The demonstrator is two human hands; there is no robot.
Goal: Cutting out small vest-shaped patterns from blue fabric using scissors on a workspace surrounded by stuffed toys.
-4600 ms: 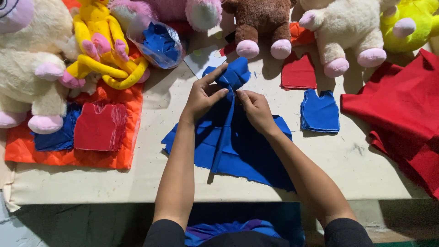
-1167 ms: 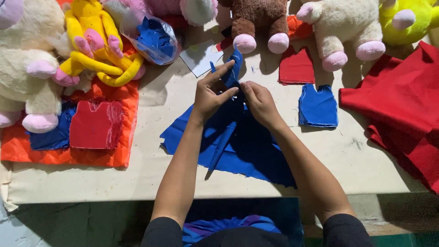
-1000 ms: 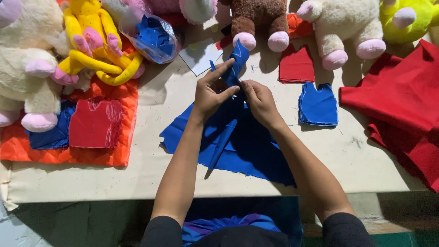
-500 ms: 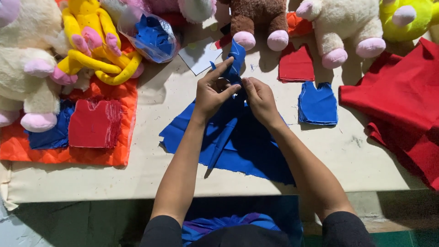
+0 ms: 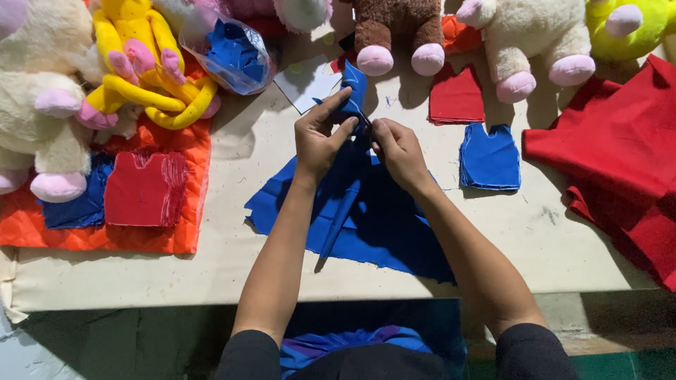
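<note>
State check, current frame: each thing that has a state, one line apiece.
left hand: pinching the blue felt piece
right hand: pinching the same piece
blue felt piece: lifted off the table, folded, held between both hands
large blue felt sheet: lying flat, edges uneven
clear plastic bag of blue scraps: full, lying on its side
stack of blue vest-shaped cutouts: neatly piled
stack of red vest-shaped cutouts: piled on orange quilted fabric
red cloth heap: rumpled

Counted around the large blue felt sheet (image 5: 394, 225) at the table's middle: six plush toys along the far edge, two stacks of red vest-shaped felt cutouts, one stack of blue vest cutouts (image 5: 490, 158) to its right, one clear plastic bag (image 5: 229, 53) of blue pieces, and two hands upon it.
</note>
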